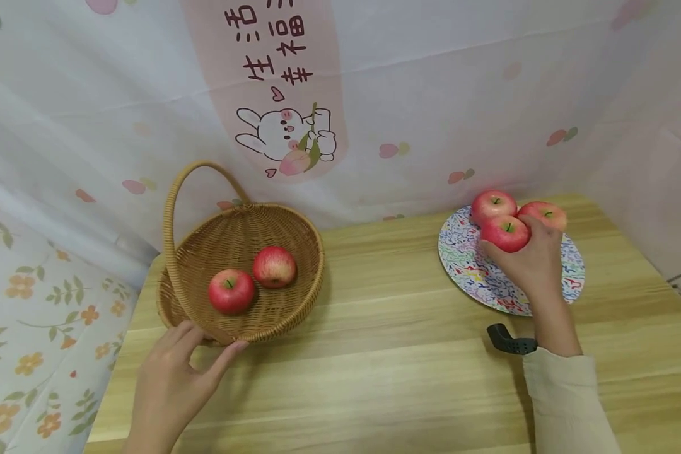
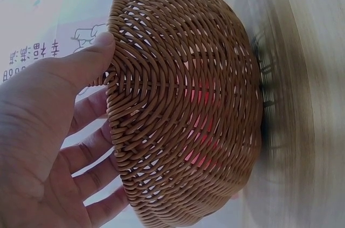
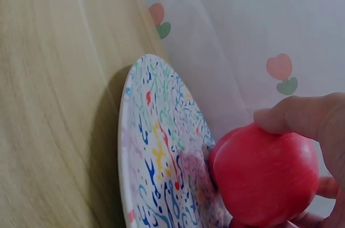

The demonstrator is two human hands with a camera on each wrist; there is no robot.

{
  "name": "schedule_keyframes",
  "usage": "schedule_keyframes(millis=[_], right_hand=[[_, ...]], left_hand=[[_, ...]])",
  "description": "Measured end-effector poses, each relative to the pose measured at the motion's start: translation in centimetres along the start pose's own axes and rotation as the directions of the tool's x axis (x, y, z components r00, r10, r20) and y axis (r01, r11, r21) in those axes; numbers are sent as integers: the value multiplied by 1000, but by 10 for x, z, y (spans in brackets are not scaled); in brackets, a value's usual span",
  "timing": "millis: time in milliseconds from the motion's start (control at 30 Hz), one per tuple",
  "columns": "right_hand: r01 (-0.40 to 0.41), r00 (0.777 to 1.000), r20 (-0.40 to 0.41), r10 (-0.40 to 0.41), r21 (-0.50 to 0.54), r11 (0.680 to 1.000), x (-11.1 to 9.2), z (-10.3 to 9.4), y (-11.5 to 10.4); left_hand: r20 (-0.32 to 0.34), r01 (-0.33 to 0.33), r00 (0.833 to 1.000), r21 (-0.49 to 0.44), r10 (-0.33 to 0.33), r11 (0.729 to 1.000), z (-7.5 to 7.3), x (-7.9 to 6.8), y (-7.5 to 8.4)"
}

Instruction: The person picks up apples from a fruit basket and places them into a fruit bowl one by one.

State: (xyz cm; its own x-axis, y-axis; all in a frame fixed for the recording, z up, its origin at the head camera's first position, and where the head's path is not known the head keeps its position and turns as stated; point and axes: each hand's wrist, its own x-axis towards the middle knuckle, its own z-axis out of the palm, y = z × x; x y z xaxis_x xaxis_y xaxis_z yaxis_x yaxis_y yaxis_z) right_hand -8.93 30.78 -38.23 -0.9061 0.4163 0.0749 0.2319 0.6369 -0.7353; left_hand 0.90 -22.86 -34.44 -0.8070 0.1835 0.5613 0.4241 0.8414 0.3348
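Observation:
At the left stands a wicker basket (image 1: 312, 296) with a tall arched handle, two red apples lying inside. My left hand (image 1: 173, 378) grips its near rim. In the left wrist view the thumb (image 2: 99, 50) lies on the rim and the fingers reach behind it; red shows through the weave. My right hand (image 1: 536, 258) holds a red apple (image 1: 504, 233) over the speckled plate (image 1: 471, 277), fingers and thumb around its sides. Close behind it are a second apple (image 1: 492, 205) and a third apple (image 1: 545, 214). The right wrist view shows the held apple (image 3: 267, 177) close up.
Both basket and plate stand on a light wooden table (image 1: 369, 353). Behind it hangs a white printed curtain (image 1: 420, 75) with a rabbit and lettering. Flowered fabric (image 1: 40, 340) hangs at the left. A dark strap piece (image 1: 507, 340) sits at my right wrist.

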Motion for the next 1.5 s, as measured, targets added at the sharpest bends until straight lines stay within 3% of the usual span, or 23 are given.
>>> schedule_keyframes(millis=[200,367,767,1500], right_hand=[[-82,996,-37,80,-31,996,-1,2,0],[-70,996,-63,67,-47,996,0,2,2],[-64,997,-40,63,-19,998,2,0,5],[-43,999,-8,43,-57,997,-1,2,2]], left_hand=[[-3,-5,1000,9,5,1000,-1,0,-1],[-3,-1,1000,19,1,1000,-2,0,-1],[14,12,1000,27,-13,1000,-1,2,1],[13,17,1000,46,-18,999,-3,-1,-1]])
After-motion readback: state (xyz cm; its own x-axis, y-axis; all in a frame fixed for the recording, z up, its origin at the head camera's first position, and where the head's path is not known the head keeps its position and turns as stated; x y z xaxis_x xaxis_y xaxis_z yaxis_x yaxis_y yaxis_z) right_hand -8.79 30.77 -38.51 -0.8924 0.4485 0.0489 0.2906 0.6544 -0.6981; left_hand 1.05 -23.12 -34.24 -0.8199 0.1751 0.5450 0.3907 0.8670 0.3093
